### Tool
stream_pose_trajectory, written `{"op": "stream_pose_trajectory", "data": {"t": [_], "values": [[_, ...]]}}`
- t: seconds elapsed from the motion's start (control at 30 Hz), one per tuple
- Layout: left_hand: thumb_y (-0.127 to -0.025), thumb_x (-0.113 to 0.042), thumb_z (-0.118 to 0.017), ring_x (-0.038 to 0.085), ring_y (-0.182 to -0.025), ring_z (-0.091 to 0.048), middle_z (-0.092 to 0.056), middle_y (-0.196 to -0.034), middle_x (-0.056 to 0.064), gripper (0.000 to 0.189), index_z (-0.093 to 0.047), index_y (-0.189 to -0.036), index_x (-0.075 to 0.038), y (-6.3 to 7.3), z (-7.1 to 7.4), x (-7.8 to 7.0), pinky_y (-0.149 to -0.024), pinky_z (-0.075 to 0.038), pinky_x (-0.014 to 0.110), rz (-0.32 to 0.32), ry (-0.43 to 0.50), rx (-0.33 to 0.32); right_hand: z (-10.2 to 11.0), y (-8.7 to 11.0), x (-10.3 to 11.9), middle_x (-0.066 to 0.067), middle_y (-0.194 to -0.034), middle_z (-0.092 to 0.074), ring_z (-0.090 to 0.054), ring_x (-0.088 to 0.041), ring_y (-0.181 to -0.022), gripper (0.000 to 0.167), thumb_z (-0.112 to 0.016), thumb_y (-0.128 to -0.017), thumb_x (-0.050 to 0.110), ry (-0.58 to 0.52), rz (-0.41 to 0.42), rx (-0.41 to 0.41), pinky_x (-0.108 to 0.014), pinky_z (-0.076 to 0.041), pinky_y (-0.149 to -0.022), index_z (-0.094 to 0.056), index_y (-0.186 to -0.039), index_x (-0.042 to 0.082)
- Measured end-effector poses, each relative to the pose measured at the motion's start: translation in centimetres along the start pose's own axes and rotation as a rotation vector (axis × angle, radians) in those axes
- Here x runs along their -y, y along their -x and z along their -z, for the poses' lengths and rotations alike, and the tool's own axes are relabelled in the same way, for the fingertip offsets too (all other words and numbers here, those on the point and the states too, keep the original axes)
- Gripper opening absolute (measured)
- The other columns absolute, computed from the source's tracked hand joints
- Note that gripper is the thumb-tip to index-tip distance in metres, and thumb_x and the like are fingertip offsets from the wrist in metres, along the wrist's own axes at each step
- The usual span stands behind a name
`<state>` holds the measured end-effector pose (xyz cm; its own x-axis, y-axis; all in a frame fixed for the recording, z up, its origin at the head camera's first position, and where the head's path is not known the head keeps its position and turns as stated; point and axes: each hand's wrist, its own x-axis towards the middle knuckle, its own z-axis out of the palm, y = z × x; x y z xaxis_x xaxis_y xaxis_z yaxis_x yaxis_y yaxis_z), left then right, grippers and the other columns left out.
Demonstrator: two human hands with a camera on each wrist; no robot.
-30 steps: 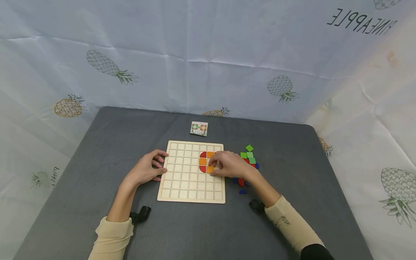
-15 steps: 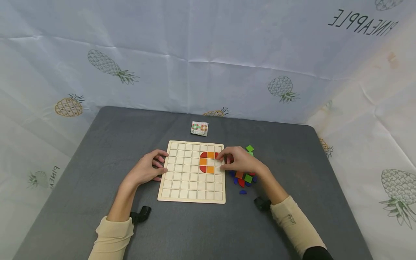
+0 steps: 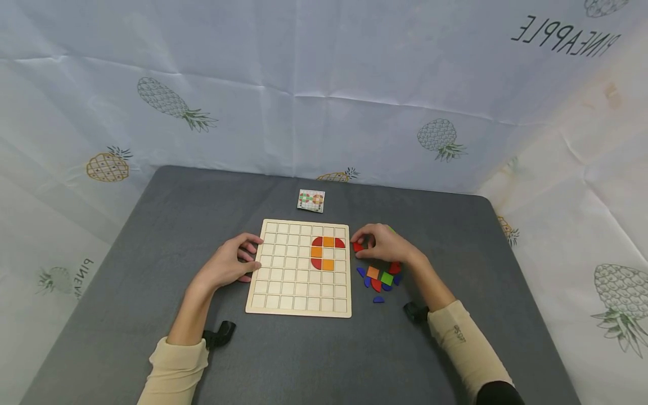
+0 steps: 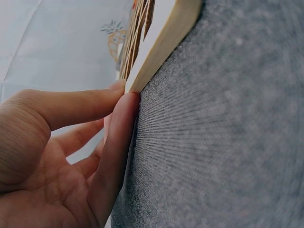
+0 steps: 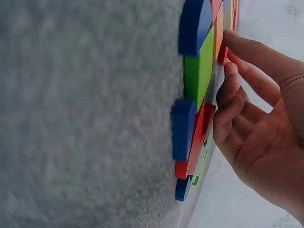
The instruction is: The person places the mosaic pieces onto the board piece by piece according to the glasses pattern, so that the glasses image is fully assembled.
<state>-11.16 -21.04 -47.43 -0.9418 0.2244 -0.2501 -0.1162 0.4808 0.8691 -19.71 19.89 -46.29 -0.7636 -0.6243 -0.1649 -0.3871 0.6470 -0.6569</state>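
Observation:
A pale wooden grid board [image 3: 293,287] lies on the dark grey table. Orange square tiles [image 3: 328,265] and red quarter-circle tiles [image 3: 340,243] sit in cells at its upper right. My left hand [image 3: 235,257] holds the board's left edge, its thumb and fingertips touching the rim. My right hand [image 3: 385,245] is just off the board's right side and pinches a red tile [image 3: 358,247] between thumb and fingers; in the right wrist view the thumb partly hides this tile. Loose tiles lie under and in front of that hand, including a green square [image 3: 387,278] and an orange square [image 3: 372,273].
A small pattern card [image 3: 311,201] lies behind the board. Several blue tiles [image 3: 378,300] are scattered to the board's right, with a red quarter-circle [image 3: 376,285] among them. A pineapple-print cloth [image 3: 324,84] hangs behind the table.
The right hand has moved rightward off the board, from the orange tiles to a loose red tile. A red quarter-circle now shows in the upper right cell. My left hand has stayed put.

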Motion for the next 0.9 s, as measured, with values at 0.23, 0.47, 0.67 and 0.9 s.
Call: {"op": "stream_pose_trajectory", "data": {"t": [0.23,0.47,0.67,0.9], "values": [[-0.098,0.000,-0.076,0.027,-0.097,-0.062,-0.055,-0.123,0.023,0.053,-0.056,-0.147,0.000,0.01,-0.02,0.00,-0.064,-0.067,0.035,-0.004,-0.001,-0.003,0.10,-0.36,-0.33,-0.009,-0.107,-0.075,-0.059,-0.011,-0.078,0.030,-0.087,-0.094,0.020,0.020,0.000,-0.005,-0.024,-0.053,-0.069,-0.078,-0.119,0.005],[-0.098,-0.001,-0.076,0.027,-0.097,-0.062,-0.055,-0.123,0.023,0.053,-0.056,-0.148,0.000,0.00,-0.01,0.05,-0.064,-0.067,0.035,-0.006,-0.001,-0.001,0.02,-0.37,-0.42,-0.010,-0.106,-0.074,-0.058,-0.010,-0.074,0.027,-0.087,-0.094,0.021,0.035,0.002,-0.013,-0.024,-0.051,-0.066,-0.078,-0.115,0.006],[-0.099,-0.001,-0.075,0.028,-0.098,-0.061,-0.054,-0.124,0.022,0.053,-0.056,-0.148,-0.001,-0.03,-0.02,0.05,-0.064,-0.067,0.035,0.002,0.004,0.004,-0.06,-0.25,-0.57,-0.008,-0.106,-0.074,-0.058,-0.010,-0.071,0.027,-0.086,-0.095,0.021,0.028,-0.031,-0.023,-0.023,-0.049,-0.063,-0.078,-0.116,0.007],[-0.099,0.000,-0.075,0.028,-0.098,-0.061,-0.054,-0.123,0.022,0.052,-0.056,-0.148,-0.001,-0.08,0.00,0.11,-0.064,-0.066,0.035,0.001,0.000,0.002,-0.35,0.17,0.04,-0.006,-0.100,-0.073,-0.059,-0.012,-0.072,0.029,-0.087,-0.095,0.021,-0.027,-0.011,-0.042,-0.023,-0.049,-0.062,-0.078,-0.119,0.009]]}}
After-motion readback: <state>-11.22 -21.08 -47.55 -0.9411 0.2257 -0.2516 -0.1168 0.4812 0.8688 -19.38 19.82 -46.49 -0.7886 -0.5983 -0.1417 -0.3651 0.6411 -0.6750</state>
